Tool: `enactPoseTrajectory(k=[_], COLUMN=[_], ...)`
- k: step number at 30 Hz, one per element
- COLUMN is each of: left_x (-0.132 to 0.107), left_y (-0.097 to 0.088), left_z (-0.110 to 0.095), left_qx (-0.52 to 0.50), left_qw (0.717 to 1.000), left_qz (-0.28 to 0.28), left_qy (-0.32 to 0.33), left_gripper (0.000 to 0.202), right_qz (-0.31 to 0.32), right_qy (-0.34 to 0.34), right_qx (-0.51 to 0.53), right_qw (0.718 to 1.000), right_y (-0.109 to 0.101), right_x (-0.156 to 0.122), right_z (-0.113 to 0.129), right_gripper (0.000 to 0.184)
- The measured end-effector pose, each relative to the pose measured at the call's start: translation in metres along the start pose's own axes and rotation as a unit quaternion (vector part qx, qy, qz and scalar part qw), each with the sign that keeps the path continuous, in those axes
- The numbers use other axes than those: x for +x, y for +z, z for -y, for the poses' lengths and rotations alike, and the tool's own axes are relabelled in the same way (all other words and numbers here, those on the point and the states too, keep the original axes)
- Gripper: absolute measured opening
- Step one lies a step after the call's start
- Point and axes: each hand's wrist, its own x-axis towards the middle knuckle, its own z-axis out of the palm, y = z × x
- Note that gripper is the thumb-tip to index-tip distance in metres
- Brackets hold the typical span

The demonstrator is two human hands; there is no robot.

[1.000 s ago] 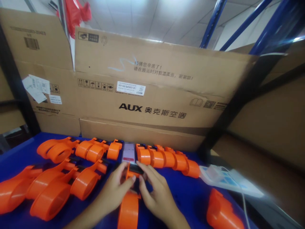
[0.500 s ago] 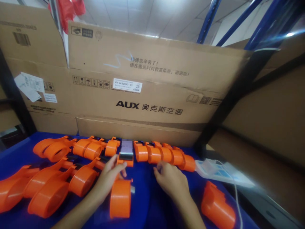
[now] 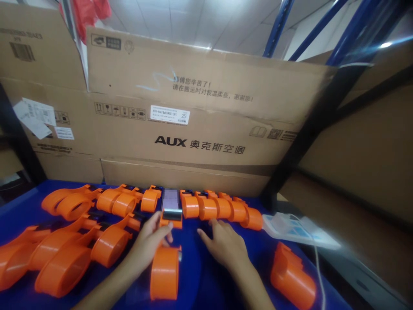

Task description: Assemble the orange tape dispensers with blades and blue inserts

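Observation:
My left hand is closed around an orange tape dispenser. Its round hub hangs toward me, while a dark shiny roller sits at its far end; the middle is hidden by my fingers. My right hand is empty, thumb and fingers apart, just in front of a row of orange tape dispensers. Several more tape dispensers lie in two rows to the left. A single tape dispenser rests at the near right. Beyond the held one is a pale, blurred flat panel.
A blue surface lies under everything. Printed cardboard stands upright along the back. On the right are a white-and-blue flat item, a white cable and a black slanted post.
My right hand has shifted slightly left and its thumb and fingers have spread. The held tape dispenser has tilted a little, with more light on its roller.

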Motion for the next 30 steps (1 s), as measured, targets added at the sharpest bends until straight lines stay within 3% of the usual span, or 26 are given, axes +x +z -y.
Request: enactPoseTrajectory(k=[8,14,18,21,24,30], left_x=[0.0,0.002,0.003,0.003,0.004,0.004], left_y=[0.0,0.001,0.0,0.0,-0.001,-0.002], left_z=[-0.001,0.003,0.005,0.006,0.008,0.009], left_qx=[-0.007,-0.033,-0.015,0.006,0.015,-0.001], left_qw=[1.0,0.999,1.0,1.0,1.0,1.0], left_qz=[0.01,-0.035,-0.023,-0.004,0.0,-0.006], left_qy=[-0.007,0.008,0.014,0.015,0.021,0.015], left_gripper=[0.034,0.036,0.034,0.031,0.031,0.034], right_qz=[0.003,-0.012,-0.008,-0.001,-0.029,-0.066], right_qy=[-0.031,-0.119,-0.159,-0.132,-0.112,-0.088], right_qx=[0.009,0.127,0.31,0.479,0.579,0.628], right_qw=[0.999,0.985,0.937,0.868,0.807,0.771], right_y=[0.005,0.002,0.004,0.009,0.012,0.005], right_x=[-0.002,-0.004,-0.006,-0.006,-0.005,-0.006], right_z=[0.008,0.015,0.022,0.028,0.032,0.036], right_gripper=[0.024,0.008,0.008,0.019,0.028,0.033])
